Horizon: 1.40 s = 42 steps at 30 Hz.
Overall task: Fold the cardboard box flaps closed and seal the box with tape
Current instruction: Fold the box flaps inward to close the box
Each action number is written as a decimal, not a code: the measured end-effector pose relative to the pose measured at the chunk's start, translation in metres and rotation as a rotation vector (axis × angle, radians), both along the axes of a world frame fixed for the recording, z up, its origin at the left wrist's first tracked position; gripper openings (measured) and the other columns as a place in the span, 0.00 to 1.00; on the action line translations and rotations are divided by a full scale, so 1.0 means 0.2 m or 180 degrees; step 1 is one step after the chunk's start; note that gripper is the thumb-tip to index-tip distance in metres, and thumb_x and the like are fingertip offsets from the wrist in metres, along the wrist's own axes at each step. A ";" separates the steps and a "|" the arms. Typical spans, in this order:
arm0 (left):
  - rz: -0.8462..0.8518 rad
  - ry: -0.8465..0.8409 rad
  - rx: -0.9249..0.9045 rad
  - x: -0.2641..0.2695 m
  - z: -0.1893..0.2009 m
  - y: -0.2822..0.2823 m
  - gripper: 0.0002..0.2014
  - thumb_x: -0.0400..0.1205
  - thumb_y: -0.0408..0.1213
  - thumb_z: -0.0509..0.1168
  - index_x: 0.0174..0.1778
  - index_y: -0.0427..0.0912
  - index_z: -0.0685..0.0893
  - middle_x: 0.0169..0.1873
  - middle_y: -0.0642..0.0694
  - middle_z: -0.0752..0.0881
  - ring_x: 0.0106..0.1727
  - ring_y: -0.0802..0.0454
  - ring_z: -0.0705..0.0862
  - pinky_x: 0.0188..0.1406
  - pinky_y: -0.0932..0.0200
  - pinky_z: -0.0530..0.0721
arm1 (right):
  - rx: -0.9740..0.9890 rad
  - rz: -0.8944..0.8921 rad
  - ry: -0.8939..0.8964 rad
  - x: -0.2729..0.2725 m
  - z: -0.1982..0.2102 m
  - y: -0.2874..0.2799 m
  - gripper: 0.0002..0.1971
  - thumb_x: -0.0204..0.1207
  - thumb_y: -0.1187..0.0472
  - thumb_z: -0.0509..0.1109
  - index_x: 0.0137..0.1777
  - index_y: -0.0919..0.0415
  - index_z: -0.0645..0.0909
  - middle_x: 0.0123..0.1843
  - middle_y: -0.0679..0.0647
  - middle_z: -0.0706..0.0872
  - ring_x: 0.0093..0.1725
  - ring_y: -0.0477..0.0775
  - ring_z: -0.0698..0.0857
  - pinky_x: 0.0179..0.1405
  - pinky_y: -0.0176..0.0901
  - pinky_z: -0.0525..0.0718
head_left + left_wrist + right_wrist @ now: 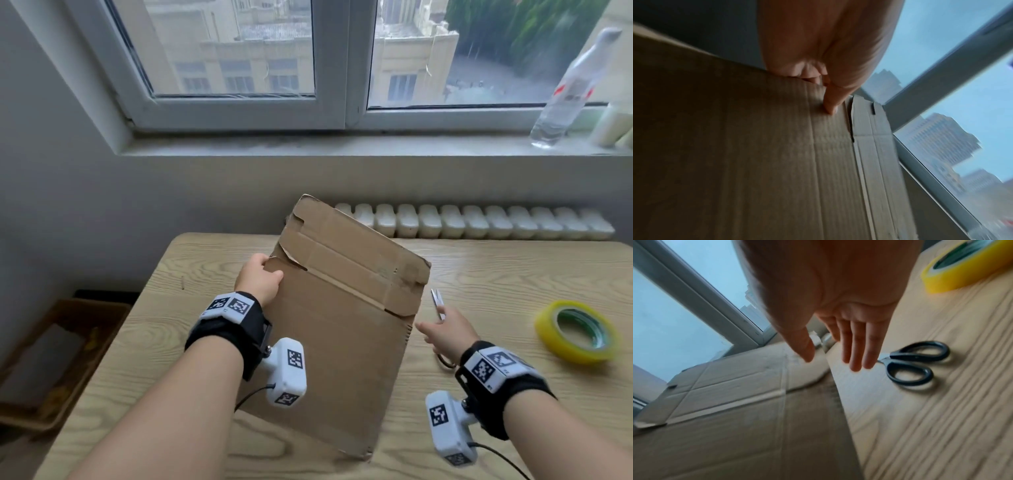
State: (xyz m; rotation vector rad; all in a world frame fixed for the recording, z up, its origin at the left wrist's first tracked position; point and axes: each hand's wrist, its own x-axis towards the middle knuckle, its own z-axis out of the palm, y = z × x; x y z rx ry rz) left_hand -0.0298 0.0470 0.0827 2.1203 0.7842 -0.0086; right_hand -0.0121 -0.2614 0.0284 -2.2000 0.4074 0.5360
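Note:
A flattened brown cardboard box stands tilted on the wooden table, its far flaps raised toward the window. My left hand grips the box's left edge, thumb on the near face; in the left wrist view the thumb presses the cardboard. My right hand hovers open just right of the box, fingers straight, holding nothing; the right wrist view shows its fingers spread above the box edge. A yellow tape roll lies flat at the right, also visible as the tape roll.
Black-handled scissors lie on the table under my right hand, blades pointing away. A clear bottle stands on the windowsill at right. A radiator runs behind the table. A brown tray sits low at left.

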 end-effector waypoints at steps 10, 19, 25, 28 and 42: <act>-0.1249 -0.0280 0.0343 0.04 0.40 -0.18 0.13 0.80 0.34 0.68 0.60 0.46 0.83 0.56 0.46 0.81 0.60 0.48 0.80 0.57 0.60 0.76 | -0.0202 0.0393 -0.1445 0.08 0.51 0.04 0.43 0.69 0.55 0.79 0.81 0.53 0.61 0.77 0.50 0.73 0.74 0.55 0.75 0.70 0.49 0.73; -0.1399 -0.0364 0.0857 0.06 0.55 -0.26 0.10 0.71 0.47 0.74 0.47 0.58 0.88 0.52 0.57 0.88 0.60 0.54 0.83 0.68 0.48 0.76 | 0.1541 -0.0074 -0.1138 0.11 0.59 0.02 0.11 0.70 0.76 0.73 0.46 0.60 0.85 0.46 0.63 0.90 0.43 0.61 0.88 0.54 0.62 0.87; 0.0337 -0.0347 0.0368 -0.07 0.42 0.02 0.50 0.67 0.52 0.76 0.83 0.49 0.57 0.79 0.40 0.64 0.80 0.40 0.64 0.79 0.44 0.64 | 0.2064 -0.0438 -0.0849 0.08 0.59 -0.03 0.14 0.73 0.79 0.62 0.46 0.62 0.83 0.40 0.64 0.86 0.38 0.62 0.84 0.42 0.53 0.83; 0.0901 -0.0403 -0.0950 -0.09 0.34 0.08 0.52 0.69 0.58 0.73 0.84 0.43 0.53 0.81 0.41 0.63 0.81 0.42 0.63 0.79 0.42 0.62 | 0.2110 -0.0588 -0.0873 0.10 0.54 -0.03 0.14 0.71 0.78 0.59 0.43 0.62 0.83 0.35 0.62 0.82 0.34 0.59 0.80 0.33 0.46 0.77; 0.0712 -0.0732 -0.1737 -0.07 0.29 0.09 0.51 0.54 0.81 0.60 0.68 0.50 0.81 0.63 0.52 0.82 0.68 0.50 0.78 0.77 0.46 0.66 | 0.1582 -0.0640 -0.0907 0.15 0.43 0.06 0.32 0.54 0.69 0.69 0.63 0.60 0.73 0.50 0.59 0.85 0.49 0.58 0.85 0.44 0.51 0.82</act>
